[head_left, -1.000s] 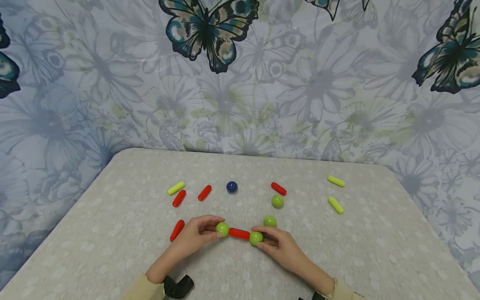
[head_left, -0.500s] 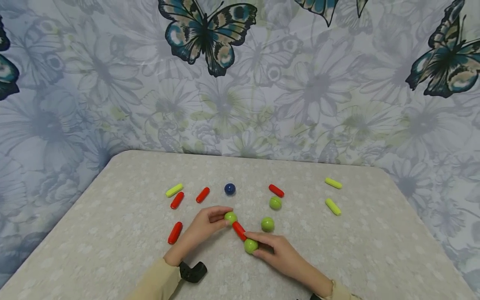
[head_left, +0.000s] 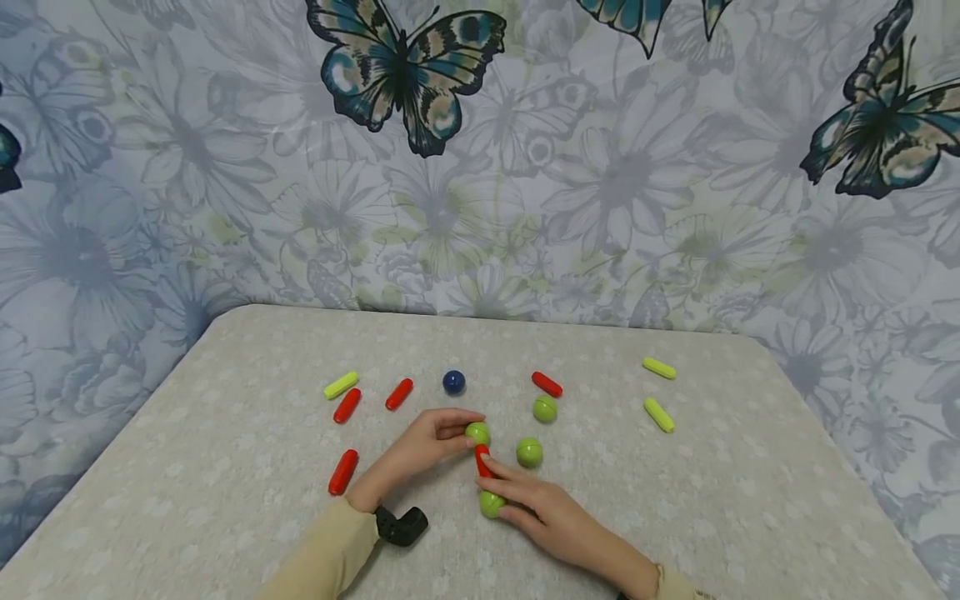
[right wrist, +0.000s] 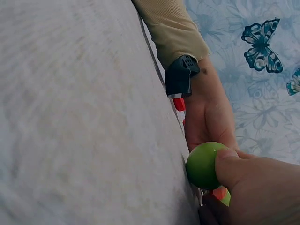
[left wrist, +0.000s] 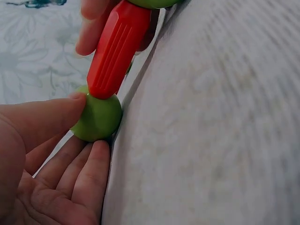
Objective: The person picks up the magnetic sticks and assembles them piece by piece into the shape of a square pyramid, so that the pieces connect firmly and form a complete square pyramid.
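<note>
A red ribbed rod point(left wrist: 115, 51) joins two green balls into one piece, which lies low at the tabletop. My left hand point(head_left: 431, 446) pinches the far green ball point(head_left: 477, 432) between thumb and fingers; the left wrist view shows the thumb on the ball point(left wrist: 97, 117) just below the rod's end. At the near end, my right hand point(head_left: 543, 512) holds the other green ball point(head_left: 491, 504), its fingers reaching over the rod. The right thumb presses on this ball point(right wrist: 205, 165) in the right wrist view. Part of the rod is hidden by the right fingers in the head view.
Two loose green balls point(head_left: 529, 452) lie right of the piece, with a red rod point(head_left: 547, 384) behind. A blue ball point(head_left: 453, 382) sits farther back. More red rods point(head_left: 342, 472) and a yellow rod point(head_left: 341, 385) lie left; two yellow rods point(head_left: 659, 415) lie far right.
The joined piece has turned from lying nearly sideways to pointing away from me. My left hand has moved right and away, my right hand left and nearer. The head view has shifted slightly.
</note>
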Demonstrator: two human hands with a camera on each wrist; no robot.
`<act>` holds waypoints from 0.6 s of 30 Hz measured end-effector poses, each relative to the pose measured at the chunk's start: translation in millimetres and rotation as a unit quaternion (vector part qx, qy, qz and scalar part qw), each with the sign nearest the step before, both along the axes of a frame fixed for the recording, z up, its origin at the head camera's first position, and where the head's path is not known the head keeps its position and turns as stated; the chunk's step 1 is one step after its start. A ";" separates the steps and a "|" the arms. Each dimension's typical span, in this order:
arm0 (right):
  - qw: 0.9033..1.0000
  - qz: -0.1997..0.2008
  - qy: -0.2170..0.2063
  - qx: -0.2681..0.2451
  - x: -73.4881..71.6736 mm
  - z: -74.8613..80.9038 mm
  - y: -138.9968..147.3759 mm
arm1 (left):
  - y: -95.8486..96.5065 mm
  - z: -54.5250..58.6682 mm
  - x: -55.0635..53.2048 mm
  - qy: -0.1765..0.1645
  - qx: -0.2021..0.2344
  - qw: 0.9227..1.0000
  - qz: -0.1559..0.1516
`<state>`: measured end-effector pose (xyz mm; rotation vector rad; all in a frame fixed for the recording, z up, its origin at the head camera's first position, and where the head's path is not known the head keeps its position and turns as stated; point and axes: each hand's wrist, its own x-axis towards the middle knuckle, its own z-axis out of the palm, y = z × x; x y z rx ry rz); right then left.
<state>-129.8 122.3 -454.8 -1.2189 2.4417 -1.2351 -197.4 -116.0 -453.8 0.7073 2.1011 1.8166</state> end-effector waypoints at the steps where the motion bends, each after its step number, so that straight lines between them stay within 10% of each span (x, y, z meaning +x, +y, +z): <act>1: 1.000 0.004 0.004 0.001 0.4 -0.1 -0.2 | 1.2 -0.1 -0.2 -0.003 0.001 1.000 -0.002; 18: 1.000 0.012 0.005 -0.023 -1.0 -2.0 -1.1 | -2.2 5.9 8.3 0.031 -0.032 0.999 0.022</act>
